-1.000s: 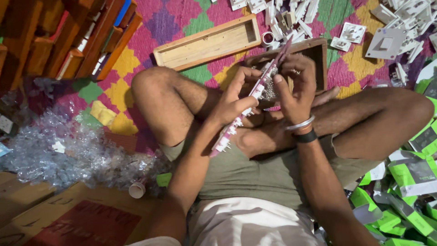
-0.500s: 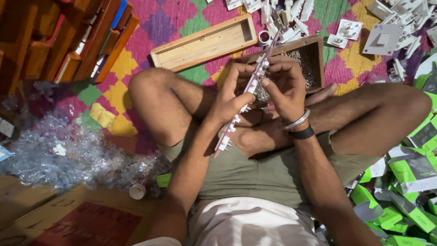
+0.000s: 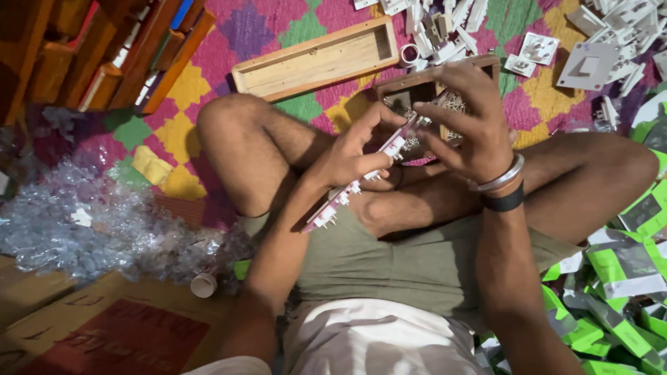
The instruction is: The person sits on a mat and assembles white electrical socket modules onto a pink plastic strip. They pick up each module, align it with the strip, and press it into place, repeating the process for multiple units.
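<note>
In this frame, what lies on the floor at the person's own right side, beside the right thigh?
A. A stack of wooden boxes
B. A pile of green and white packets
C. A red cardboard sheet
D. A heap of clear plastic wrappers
B: the green and white packets are heaped beside the right thigh, below the right hand, while the clear plastic wrappers lie on the opposite side.

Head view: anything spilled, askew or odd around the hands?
Nothing damaged that I can see. The left hand and right hand hold a long pink-and-white strip tilted over the lap. White plastic switch parts lie loose across the patterned mat, and crumpled clear wrap is heaped beside the knee.
</note>
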